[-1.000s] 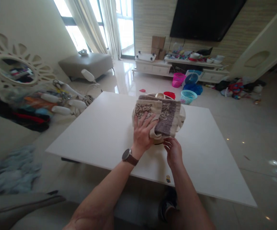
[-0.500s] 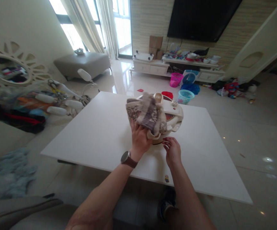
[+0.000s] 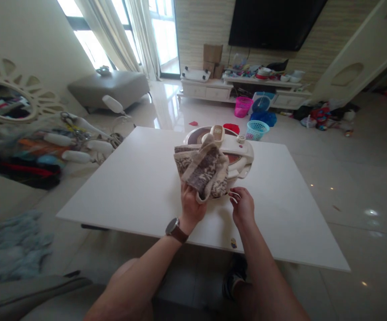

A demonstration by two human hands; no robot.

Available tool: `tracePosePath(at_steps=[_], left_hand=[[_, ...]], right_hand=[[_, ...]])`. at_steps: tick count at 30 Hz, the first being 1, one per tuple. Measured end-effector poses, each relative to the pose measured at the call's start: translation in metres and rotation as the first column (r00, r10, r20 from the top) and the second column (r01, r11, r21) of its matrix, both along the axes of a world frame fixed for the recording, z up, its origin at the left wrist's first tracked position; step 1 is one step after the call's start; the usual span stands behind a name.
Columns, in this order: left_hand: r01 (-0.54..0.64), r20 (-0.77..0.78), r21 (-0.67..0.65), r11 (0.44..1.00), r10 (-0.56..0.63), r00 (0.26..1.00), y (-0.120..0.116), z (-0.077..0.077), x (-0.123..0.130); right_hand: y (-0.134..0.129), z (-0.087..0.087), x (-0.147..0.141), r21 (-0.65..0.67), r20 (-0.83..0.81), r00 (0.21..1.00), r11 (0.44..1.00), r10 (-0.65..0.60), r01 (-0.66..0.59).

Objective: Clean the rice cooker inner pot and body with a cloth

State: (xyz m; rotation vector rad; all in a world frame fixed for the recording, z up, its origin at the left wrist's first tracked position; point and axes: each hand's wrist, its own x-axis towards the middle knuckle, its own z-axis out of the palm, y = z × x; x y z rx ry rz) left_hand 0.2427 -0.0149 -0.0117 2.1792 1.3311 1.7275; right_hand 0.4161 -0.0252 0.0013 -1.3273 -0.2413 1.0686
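A patterned brown and cream cloth [image 3: 202, 167] is bunched in my left hand [image 3: 192, 206], which has a watch at its wrist. The cloth hangs in front of a cream rounded cooker [image 3: 243, 149] with a handle on its lid, and hides much of the cooker's left and front side. The cooker stands on a white table [image 3: 140, 187]. My right hand [image 3: 242, 206] is beside the cooker's lower front, just right of the cloth, with its fingers bent and partly apart and nothing visible between them.
The table's front edge has a small sticker [image 3: 233, 243]. Beyond the table are a light blue basket [image 3: 257, 129] and a pink basket [image 3: 243, 107] on the floor. A lamp with white shades [image 3: 113, 104] stands left of the table.
The cloth has shifted slightly down and left with my left hand, uncovering more of the cooker's lid. My right hand stays near the cooker. The view has shifted slightly.
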Motion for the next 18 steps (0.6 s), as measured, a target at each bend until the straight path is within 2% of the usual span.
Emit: tracePosePath(at_steps=[4, 9, 14, 16, 18], left_hand=[[0.121, -0.245, -0.030, 0.992, -0.124, 0.961, -0.021, 0.009, 0.011], [0.103, -0.358, -0.102, 0.989, -0.133, 0.924, -0.021, 0.019, 0.017], [0.147, -0.364, -0.115, 0.982, -0.179, 0.914, -0.013, 0.016, 0.001], [0.153, -0.288, -0.121, 0.981, -0.182, 0.940, -0.008, 0.007, -0.008], [0.105, -0.129, -0.141, 0.984, -0.123, 0.984, -0.005, -0.008, -0.011]], right_hand=[[0.005, -0.010, 0.005, 0.059, 0.014, 0.997, 0.996, -0.072, 0.071], [0.007, -0.017, 0.021, 0.057, -0.002, 0.994, 0.993, -0.108, 0.107], [0.003, -0.011, 0.029, 0.026, -0.013, 0.993, 0.993, -0.117, 0.117], [0.001, -0.007, 0.028, 0.005, -0.024, 0.993, 0.993, -0.114, 0.114], [0.000, -0.004, 0.025, 0.002, -0.034, 0.994, 0.995, -0.103, 0.103]])
